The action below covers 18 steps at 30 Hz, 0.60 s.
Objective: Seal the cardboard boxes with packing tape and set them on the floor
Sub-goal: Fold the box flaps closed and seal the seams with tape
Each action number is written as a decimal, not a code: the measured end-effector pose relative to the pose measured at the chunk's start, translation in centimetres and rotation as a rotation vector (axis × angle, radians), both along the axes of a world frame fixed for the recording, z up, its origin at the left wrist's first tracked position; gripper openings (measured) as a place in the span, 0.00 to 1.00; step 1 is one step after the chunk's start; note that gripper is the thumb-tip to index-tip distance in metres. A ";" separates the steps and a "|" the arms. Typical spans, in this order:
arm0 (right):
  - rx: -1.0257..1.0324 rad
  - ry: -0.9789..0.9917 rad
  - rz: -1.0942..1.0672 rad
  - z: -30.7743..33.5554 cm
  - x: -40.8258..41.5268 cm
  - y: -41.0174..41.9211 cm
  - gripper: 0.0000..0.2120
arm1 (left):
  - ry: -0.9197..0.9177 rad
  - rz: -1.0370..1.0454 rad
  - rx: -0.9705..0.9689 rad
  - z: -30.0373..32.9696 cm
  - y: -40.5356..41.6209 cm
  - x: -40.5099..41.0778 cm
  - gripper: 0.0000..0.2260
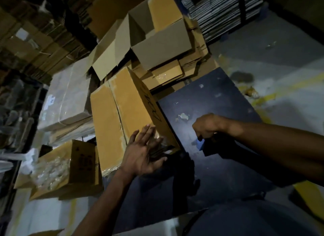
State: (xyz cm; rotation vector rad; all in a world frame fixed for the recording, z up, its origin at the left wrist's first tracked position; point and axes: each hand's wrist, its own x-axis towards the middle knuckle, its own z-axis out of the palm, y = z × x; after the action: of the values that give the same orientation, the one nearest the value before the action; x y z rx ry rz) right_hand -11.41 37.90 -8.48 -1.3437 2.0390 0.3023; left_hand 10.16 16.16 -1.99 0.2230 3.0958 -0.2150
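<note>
Left hand (145, 153) flat at box (122, 113) edge

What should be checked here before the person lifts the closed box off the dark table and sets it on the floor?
1. Top flaps of the closed cardboard box folded shut: ok, they meet along a centre seam.
2. Tape run along that seam: cannot tell; clear tape shows only at the near end.
3. Left hand on the box: ok, open, fingers flat at the near corner.
4. Right hand free to lift: not ok, it grips a dark tool with a blue part, probably the tape dispenser.
5. Box well supported on the table: cannot tell; it sits at the left edge.
6. Floor spot free: cannot tell; an open box of clear plastic sits to the left.
</note>
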 end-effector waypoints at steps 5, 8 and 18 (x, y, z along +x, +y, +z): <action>0.014 -0.185 -0.080 -2.1 -1.2 0.5 0.23 | -0.168 -0.031 -0.071 -0.2 -0.6 -2.8 0.34; 0.042 -0.275 -0.145 -2.8 -1.6 1.0 0.25 | -0.240 -0.036 0.022 -0.2 -0.7 -4.6 0.33; 0.016 -0.138 -0.283 -6.5 -3.0 0.7 0.25 | -0.237 -0.083 0.155 -1.1 -3.9 -7.9 0.25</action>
State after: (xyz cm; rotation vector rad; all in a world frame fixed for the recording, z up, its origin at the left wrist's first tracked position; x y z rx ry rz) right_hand -14.44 38.56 -15.02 -1.0193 2.0707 0.0968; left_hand 2.27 12.23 -3.09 0.3537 2.8703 0.0477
